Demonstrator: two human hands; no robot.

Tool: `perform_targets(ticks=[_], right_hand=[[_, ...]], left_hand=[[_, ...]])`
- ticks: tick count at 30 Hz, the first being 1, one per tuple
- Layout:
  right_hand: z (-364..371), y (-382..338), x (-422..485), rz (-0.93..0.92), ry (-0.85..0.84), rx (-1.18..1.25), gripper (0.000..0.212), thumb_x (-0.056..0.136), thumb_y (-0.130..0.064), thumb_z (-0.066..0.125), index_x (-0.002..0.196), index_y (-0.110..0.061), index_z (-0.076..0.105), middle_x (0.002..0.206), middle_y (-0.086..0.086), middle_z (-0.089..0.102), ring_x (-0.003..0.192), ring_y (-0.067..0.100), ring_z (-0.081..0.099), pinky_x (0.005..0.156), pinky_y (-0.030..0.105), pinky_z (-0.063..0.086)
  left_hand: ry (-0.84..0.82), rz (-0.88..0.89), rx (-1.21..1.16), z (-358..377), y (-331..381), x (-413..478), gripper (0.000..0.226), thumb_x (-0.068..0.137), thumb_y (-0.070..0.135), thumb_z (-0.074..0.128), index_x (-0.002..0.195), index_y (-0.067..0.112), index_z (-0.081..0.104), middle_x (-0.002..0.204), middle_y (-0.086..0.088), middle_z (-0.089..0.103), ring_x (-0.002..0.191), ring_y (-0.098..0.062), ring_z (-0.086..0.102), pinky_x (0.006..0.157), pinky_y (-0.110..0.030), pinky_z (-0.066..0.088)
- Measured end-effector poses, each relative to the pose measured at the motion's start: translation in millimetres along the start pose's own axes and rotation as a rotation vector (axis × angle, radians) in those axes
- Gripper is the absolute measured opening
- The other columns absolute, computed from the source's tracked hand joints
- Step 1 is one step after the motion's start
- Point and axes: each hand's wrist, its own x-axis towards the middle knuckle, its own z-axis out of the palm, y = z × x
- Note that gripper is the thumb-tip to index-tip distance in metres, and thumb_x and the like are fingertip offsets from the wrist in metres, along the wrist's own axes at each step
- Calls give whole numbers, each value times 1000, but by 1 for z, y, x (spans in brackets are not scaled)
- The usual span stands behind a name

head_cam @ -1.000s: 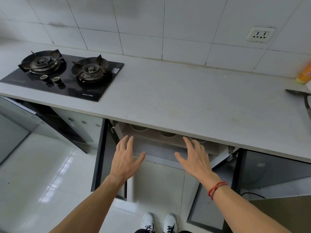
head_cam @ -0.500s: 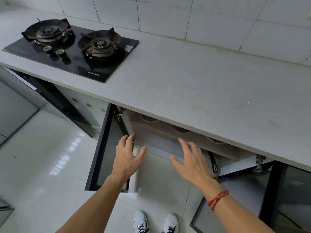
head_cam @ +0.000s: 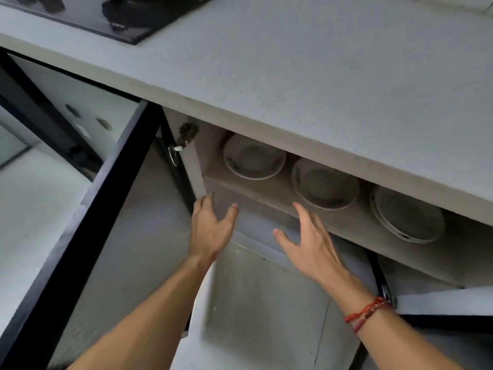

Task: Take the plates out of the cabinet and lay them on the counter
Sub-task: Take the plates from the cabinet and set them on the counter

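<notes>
Three groups of white plates sit on the upper shelf of the open cabinet under the counter: a left plate (head_cam: 253,158), a middle stack (head_cam: 324,185) and a right stack (head_cam: 408,216). My left hand (head_cam: 210,225) is open, fingertips at the shelf's front edge below the left plate. My right hand (head_cam: 309,241) is open too, fingers spread, just in front of the shelf edge below the middle stack. Neither hand touches a plate. The grey counter (head_cam: 320,76) runs above the cabinet.
The left cabinet door (head_cam: 112,209), black-edged, stands open beside my left arm. A second door (head_cam: 442,303) hangs open at the right. A black gas hob (head_cam: 128,14) lies on the counter at the top left. White floor tiles (head_cam: 261,303) show below.
The view has dropped and come closer, so the plates on the shelf now show fully. Both hands have moved forward to the shelf edge, still open.
</notes>
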Motion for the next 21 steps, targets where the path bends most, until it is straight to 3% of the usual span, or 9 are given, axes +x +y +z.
perform_targets(ticks=[5, 10, 14, 17, 21], right_hand=[[36, 17, 60, -12, 21, 30, 83, 91, -53, 60, 156, -20, 21, 159, 9, 31, 144, 25, 34, 113, 33, 30], [58, 24, 125, 19, 58, 182, 75, 89, -53, 61, 152, -25, 31, 155, 3, 42, 140, 24, 42, 114, 38, 36], [70, 20, 164, 10, 93, 229, 61, 95, -38, 60, 150, -22, 38, 154, 1, 42, 140, 24, 41, 108, 28, 33], [76, 22, 190, 9, 151, 320, 47, 96, -27, 61, 141, -19, 50, 146, 1, 53, 136, 22, 46, 94, 21, 33], [84, 24, 215, 113, 182, 421, 47, 97, -30, 57, 141, -14, 50, 145, 7, 53, 135, 26, 47, 85, 18, 30]], left_hand=[[5, -7, -56, 36, -27, 59, 67, 91, 46, 58, 147, 17, 38, 148, -6, 41, 133, -24, 44, 108, -30, 34], [-7, -36, -181, 66, -38, 122, 74, 87, 50, 61, 147, 12, 39, 149, -7, 47, 134, -24, 46, 112, -39, 36], [1, -71, -222, 77, -36, 167, 51, 85, 35, 59, 127, 8, 58, 125, -8, 63, 110, -27, 59, 98, -40, 48], [24, -74, -201, 85, -29, 191, 31, 92, 22, 51, 115, 4, 62, 107, -13, 62, 84, -27, 57, 78, -37, 46], [82, -14, -235, 94, -25, 216, 36, 93, 17, 48, 125, 6, 60, 123, -17, 63, 111, -37, 58, 82, -33, 43]])
